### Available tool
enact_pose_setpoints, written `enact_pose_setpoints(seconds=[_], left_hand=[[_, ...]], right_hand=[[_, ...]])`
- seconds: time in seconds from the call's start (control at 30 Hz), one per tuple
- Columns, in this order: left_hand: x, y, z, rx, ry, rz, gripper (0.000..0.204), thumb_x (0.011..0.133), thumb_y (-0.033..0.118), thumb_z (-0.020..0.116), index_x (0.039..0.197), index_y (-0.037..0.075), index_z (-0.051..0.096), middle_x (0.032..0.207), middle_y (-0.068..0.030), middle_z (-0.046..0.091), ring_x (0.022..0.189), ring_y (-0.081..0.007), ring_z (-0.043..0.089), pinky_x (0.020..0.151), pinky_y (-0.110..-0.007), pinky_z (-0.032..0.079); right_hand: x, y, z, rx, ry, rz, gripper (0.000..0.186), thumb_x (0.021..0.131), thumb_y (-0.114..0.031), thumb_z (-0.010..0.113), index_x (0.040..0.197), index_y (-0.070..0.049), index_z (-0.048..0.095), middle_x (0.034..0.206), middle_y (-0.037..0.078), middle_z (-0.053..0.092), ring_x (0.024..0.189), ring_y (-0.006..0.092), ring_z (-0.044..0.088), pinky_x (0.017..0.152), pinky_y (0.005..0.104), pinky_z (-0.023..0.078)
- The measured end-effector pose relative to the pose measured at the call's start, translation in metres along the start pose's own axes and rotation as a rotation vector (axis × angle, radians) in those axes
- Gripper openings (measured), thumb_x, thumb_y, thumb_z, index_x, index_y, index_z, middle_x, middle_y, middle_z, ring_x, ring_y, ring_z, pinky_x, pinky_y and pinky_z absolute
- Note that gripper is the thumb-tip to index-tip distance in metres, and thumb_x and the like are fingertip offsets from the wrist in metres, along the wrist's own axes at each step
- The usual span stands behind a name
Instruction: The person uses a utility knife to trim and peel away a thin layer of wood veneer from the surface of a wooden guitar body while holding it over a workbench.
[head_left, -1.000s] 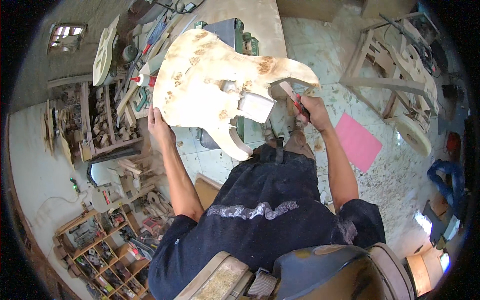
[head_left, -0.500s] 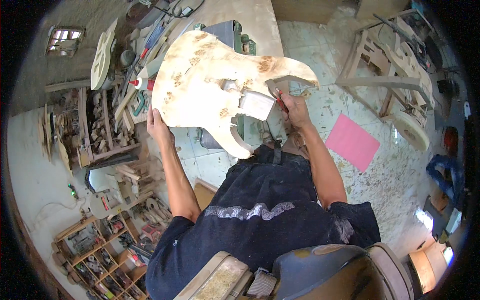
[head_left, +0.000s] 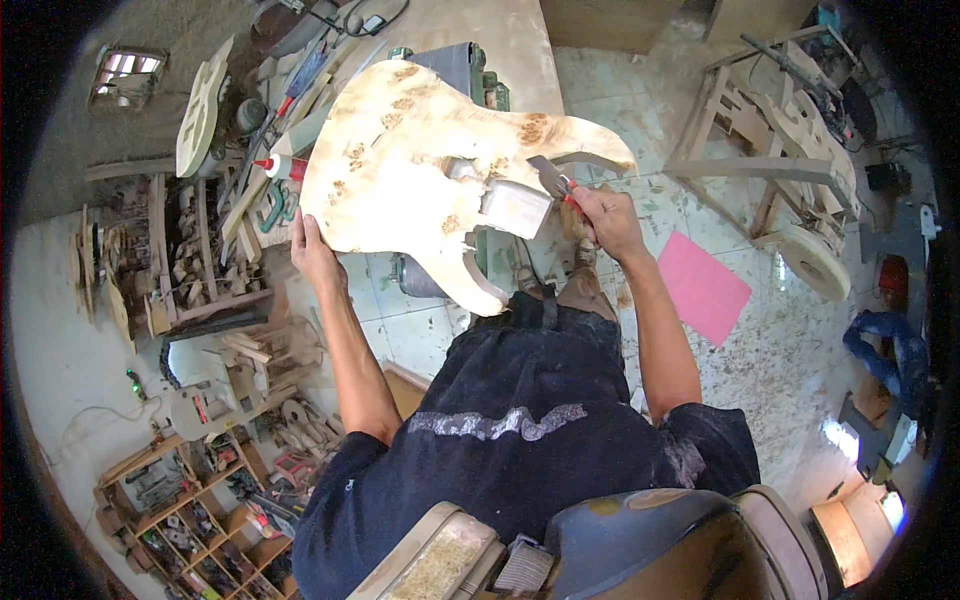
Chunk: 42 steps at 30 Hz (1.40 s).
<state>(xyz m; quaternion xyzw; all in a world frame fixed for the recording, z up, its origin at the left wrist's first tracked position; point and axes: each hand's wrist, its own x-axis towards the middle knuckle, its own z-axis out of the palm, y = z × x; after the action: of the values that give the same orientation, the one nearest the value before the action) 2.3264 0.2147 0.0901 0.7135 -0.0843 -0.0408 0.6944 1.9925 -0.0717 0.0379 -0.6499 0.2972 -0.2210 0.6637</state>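
Observation:
A pale electric guitar body (head_left: 375, 180) with brown burl patches lies in front of me, its two horns toward the right. My left hand (head_left: 318, 262) grips its lower left edge, the fingers against the rim and partly hidden. In my right hand (head_left: 612, 220) is a red-handled knife (head_left: 550, 178) with a flat, broad grey blade. The fingers are closed round its handle. That blade reaches over the neck pocket (head_left: 516, 208), between the horns. Whether it touches the wood I cannot tell. Beneath the body shows a dark, belt-like machine with green parts (head_left: 450, 62).
A red-capped glue bottle (head_left: 287, 167) stands left of the guitar body, near a green clamp (head_left: 276, 207). A pink sheet (head_left: 700, 288) lies on the tiled floor at right. Wooden frames (head_left: 765, 168) stand at far right, and a compartmented shelf (head_left: 205, 500) at lower left.
My right hand has shifted slightly right, and the knife's blade has swung up into sight above the neck pocket. My left hand and the guitar body have barely moved.

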Motion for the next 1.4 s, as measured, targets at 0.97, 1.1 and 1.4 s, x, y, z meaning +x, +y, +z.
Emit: enact_pose_setpoints(seconds=[0.97,1.1,1.4], left_hand=[[-0.073,-0.008,-0.008,-0.067,-0.208,0.168,0.097,0.09,0.023,0.077,0.159,-0.003,0.015,0.153,-0.0236,0.037,0.13,-0.0333,0.05,0.104,-0.041,0.047],[-0.071,-0.028,-0.021,-0.066,-0.133,0.169,0.075,0.093,0.021,0.075,0.151,-0.004,0.036,0.148,-0.0196,0.044,0.124,-0.0287,0.056,0.104,-0.042,0.048],[-0.057,-0.013,0.01,-0.608,-0.157,-0.288,0.049,0.098,0.022,0.064,0.138,0.0,0.045,0.122,-0.0127,0.062,0.104,-0.0212,0.064,0.085,-0.039,0.058]], right_hand=[[-0.082,-0.007,0.014,0.19,0.235,0.078,0.046,0.103,-0.044,0.054,0.086,-0.002,0.062,0.056,0.003,0.054,0.044,0.0105,0.05,0.041,0.0244,0.043],[-0.096,-0.013,0.031,0.191,0.232,0.063,0.044,0.103,-0.042,0.054,0.087,-0.002,0.062,0.058,0.003,0.054,0.044,0.0104,0.05,0.042,0.0235,0.042],[-0.081,-0.042,0.056,0.029,0.511,-0.171,0.024,0.098,-0.025,0.068,0.105,-0.003,0.063,0.068,0.003,0.061,0.041,0.0074,0.05,0.036,0.0218,0.033]])
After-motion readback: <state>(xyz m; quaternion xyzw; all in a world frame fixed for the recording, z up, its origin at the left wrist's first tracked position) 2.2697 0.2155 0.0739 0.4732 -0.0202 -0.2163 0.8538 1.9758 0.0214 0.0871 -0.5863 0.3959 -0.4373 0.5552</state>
